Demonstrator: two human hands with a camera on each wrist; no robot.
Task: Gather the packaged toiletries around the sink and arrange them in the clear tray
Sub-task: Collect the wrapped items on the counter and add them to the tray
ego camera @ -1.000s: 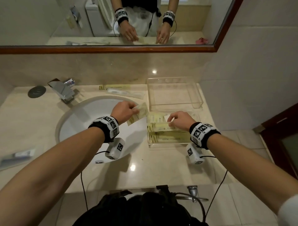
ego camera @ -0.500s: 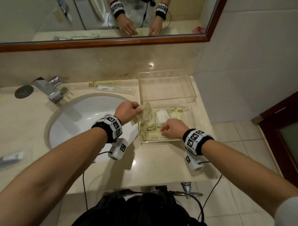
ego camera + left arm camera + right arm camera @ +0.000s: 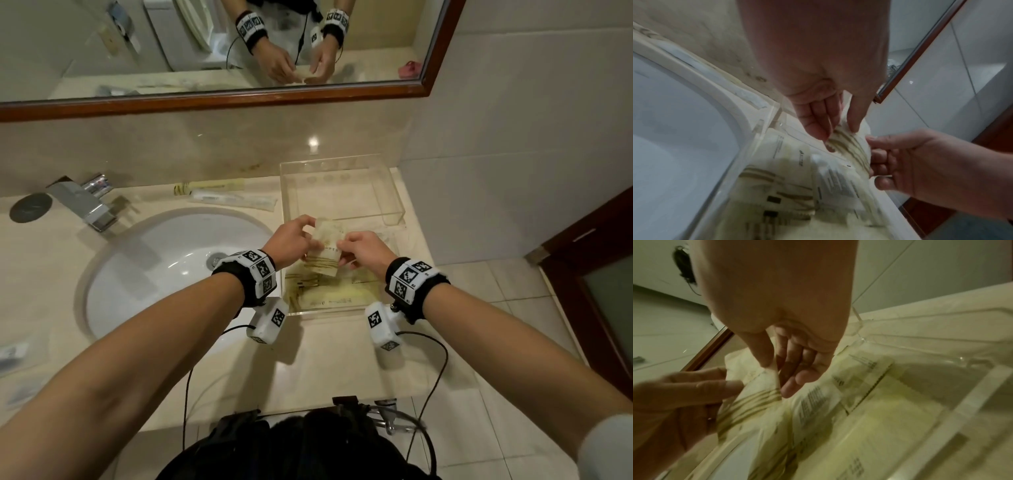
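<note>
A cream striped toiletry packet [image 3: 326, 251] hangs above the clear tray [image 3: 373, 303], pinched from both sides. My left hand [image 3: 291, 240] grips its left edge [image 3: 846, 138] between thumb and fingers. My right hand [image 3: 364, 251] pinches its right edge [image 3: 768, 378] with the thumb on top. Several cream packets [image 3: 329, 294] lie flat in the tray [image 3: 972, 386] beneath, some showing printed text [image 3: 840, 181]. Two long packets, one striped [image 3: 209, 186] and one clear [image 3: 233, 200], lie behind the sink [image 3: 171, 267].
A second clear tray [image 3: 342, 192] stands empty against the back wall, right behind the first. The chrome tap [image 3: 85, 202] is at the sink's back left. More wrapped items [image 3: 13, 356] lie at the counter's left edge. The counter ends just right of the trays.
My left hand carried its packet rightward over the tray. My right hand lifted from the packets in the tray and took hold of that packet's other edge.
</note>
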